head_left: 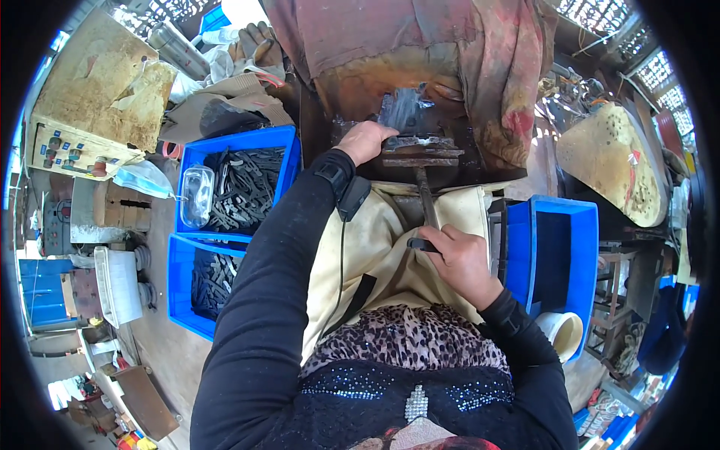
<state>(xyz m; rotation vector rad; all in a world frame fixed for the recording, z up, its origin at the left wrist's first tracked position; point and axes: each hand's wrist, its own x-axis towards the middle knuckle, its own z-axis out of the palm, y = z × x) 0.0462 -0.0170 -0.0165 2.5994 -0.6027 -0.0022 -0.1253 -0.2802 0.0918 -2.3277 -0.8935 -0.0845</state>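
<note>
My left hand (pixel 365 142) reaches to a dark metal fixture (pixel 420 142), its fingers closed at the fixture's left end; what they pinch, if anything, is hidden. Behind the fixture, a greyish spray or blur (pixel 405 107) shows under a rust-stained housing. A metal bar (pixel 426 196) runs from the fixture toward me. At its near end my right hand (pixel 463 262) is closed round a small dark flat piece (pixel 422 244), one end of which sticks out to the left. Whether that hand also touches the bar, I cannot tell.
Two blue bins (pixel 182 281) of dark flat pieces stand at left, a clear plastic container (pixel 197 196) in the far one. To the right are another blue bin (pixel 570 262) and a cream bucket (pixel 561 334). A button control box (pixel 75 154) is far left; red-brown cloth (pixel 375 34) drapes the housing.
</note>
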